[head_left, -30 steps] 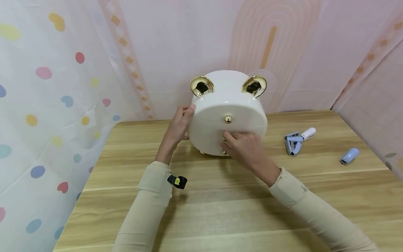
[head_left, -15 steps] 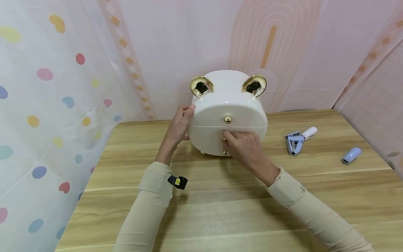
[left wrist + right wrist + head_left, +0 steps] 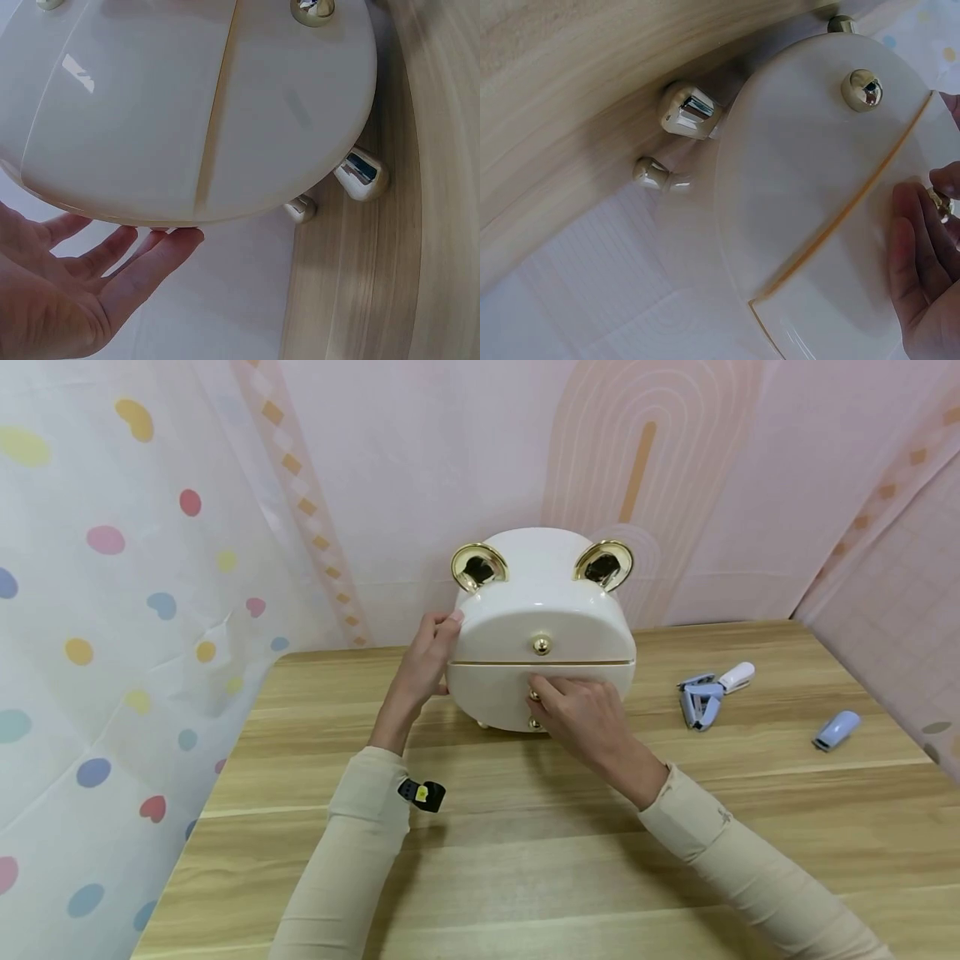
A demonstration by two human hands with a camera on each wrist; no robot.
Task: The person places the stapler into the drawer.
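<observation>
Two long cream sleeves (image 3: 352, 852), small black tag with yellow dot (image 3: 422, 794) at left cuff

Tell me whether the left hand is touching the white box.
Touching. In the head view the left hand has its fingertips on the side of the white box; the left wrist view shows straight fingers against its rim.

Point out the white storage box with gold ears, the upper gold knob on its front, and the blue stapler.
white storage box (image 3: 540, 610), head view, on its glossy upper front.
upper gold knob (image 3: 541, 646), head view, on the knob's round head.
blue stapler (image 3: 834, 731), head view, on the middle of its body.
</observation>
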